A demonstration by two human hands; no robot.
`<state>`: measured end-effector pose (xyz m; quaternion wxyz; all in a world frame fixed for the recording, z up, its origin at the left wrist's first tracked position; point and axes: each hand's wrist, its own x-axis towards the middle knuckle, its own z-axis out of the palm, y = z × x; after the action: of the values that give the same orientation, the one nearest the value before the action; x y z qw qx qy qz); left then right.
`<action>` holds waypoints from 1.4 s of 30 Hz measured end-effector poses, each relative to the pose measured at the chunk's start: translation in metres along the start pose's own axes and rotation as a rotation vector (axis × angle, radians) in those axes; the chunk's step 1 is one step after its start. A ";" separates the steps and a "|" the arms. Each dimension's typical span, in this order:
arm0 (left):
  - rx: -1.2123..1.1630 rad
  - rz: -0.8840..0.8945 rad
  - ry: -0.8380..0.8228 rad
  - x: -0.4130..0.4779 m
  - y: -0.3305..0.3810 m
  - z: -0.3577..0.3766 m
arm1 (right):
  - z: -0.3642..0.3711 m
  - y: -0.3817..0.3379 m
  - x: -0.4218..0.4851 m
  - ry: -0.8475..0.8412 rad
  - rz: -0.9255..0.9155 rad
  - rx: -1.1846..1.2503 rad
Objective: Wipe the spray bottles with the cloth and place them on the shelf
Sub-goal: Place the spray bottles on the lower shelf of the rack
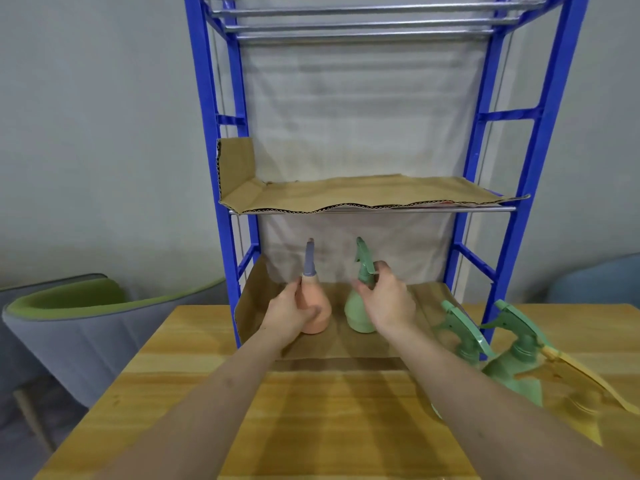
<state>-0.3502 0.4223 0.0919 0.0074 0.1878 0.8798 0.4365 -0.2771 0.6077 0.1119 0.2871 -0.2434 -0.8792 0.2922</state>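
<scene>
- Now both arms are stretched out over the wooden table (207,375) towards the blue shelf (519,202), with a bottle in each hand
- The left hand (292,315) is wrapped round the fat belly of the orange bottle (320,320), fingers curled about it and thumb up by the neck
- That bottle is upright, its grey-purple spray head (309,259) pointing straight up
- The right hand (389,303) has hold of the green bottle (356,315) high up, fingers curled round the neck just under the trigger
- This one is upright too
- Both bottles stand on the cardboard sheet (249,306) that lines the bottom level of the shelf, side by side, orange on the left, close together but not touching
- One level up lies a second cardboard sheet (363,195), its left end bent upward against the frame
- Off to the right on the table are two more green bottles (465,336), close together near the shelf's right leg, spray heads pointing left
- A yellow cloth (575,393) seems to lie against the nearer of that pair, though the picture is smeared there and I cannot tell how much of the bottle it covers
- Beyond the table's left edge there is a green and grey chair (86,323)
</scene>
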 end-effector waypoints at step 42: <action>0.012 -0.052 0.139 -0.001 0.003 0.029 | 0.018 0.025 -0.007 -0.131 0.016 0.093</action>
<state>-0.3432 0.4454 0.0764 -0.0436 0.1339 0.8854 0.4431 -0.2771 0.6142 0.0808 0.2376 -0.2175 -0.8796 0.3502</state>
